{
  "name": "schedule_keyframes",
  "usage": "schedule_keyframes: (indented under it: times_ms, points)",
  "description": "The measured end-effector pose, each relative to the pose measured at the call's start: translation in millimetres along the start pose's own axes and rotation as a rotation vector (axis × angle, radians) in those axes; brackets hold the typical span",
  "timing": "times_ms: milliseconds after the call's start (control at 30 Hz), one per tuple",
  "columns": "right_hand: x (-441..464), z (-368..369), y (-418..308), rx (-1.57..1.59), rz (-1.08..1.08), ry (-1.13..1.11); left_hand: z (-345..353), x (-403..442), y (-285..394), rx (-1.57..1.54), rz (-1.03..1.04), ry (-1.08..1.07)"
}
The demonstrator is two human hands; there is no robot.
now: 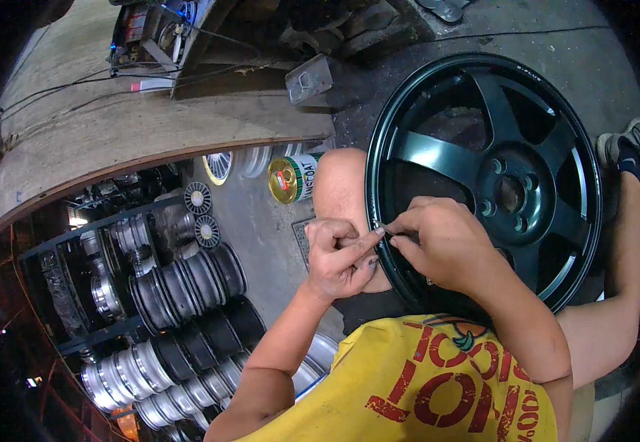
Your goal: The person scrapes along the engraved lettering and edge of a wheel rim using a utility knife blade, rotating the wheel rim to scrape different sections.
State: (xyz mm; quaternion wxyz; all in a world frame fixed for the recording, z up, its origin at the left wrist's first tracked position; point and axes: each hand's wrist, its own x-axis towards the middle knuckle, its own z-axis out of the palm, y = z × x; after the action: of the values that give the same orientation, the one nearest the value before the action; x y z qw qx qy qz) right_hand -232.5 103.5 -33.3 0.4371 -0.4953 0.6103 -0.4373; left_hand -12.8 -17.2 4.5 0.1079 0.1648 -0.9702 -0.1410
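A dark green alloy wheel (419, 147) leans across the person's legs, its spoked face toward the camera. My right hand (441, 239) is over the wheel's near-left part, thumb and index finger pinched at the rim edge on a small thin piece too small to name. Just left of it, my left hand (342, 254) has its index finger stretched to the same spot on the rim lip. Its other fingers are partly curled, the thumb is apart, and nothing shows in it.
A paint can (284, 180) stands beyond the bare knee. Stacked silver and black wheels (187, 287) and a metal rack (62, 258) are at left. A wooden board (113, 132) crosses the upper left. A metal container (309, 79) lies above. A shoe (618, 147) is at right.
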Motion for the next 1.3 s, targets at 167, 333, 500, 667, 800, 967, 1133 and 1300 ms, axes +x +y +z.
schedule_keyframes:
  times_ms: [167, 333, 500, 667, 800, 967, 1133, 1300]
  points:
    - [5.8, -2.9, 2.3, -0.022, -0.022, -0.053, 1.1, 0.0, -0.7, -0.007, 0.001, 0.011]
    - [7.4, -5.6, 6.0, 0.012, -0.052, -0.061, 1.1, 1.9, -1.1, 0.000, 0.016, 0.018]
    - [5.4, -0.4, 15.3, 0.038, -0.108, -0.035, 1.3, 1.1, -3.1, 0.009, 0.020, 0.010]
    - [6.6, 5.3, 26.9, 0.184, -0.204, 0.110, -2.8, -0.8, -2.0, -0.006, -0.014, 0.032]
    - [1.3, -23.2, 12.8, 0.512, 0.058, 0.264, -1.5, -5.1, -5.2, -0.067, -0.082, 0.143]
    - [-7.6, -50.1, 26.1, 0.798, 0.114, 0.407, -13.7, 13.0, 2.6, 0.029, -0.055, 0.035]
    - [-35.9, -94.8, 23.8, 0.728, 0.084, 0.713, -29.5, 31.9, 5.8, 0.277, 0.073, -0.130]
    - [-103.5, -146.7, 55.9, 0.796, 0.166, 0.930, -20.7, 17.5, 20.5, 0.353, 0.208, -0.213]
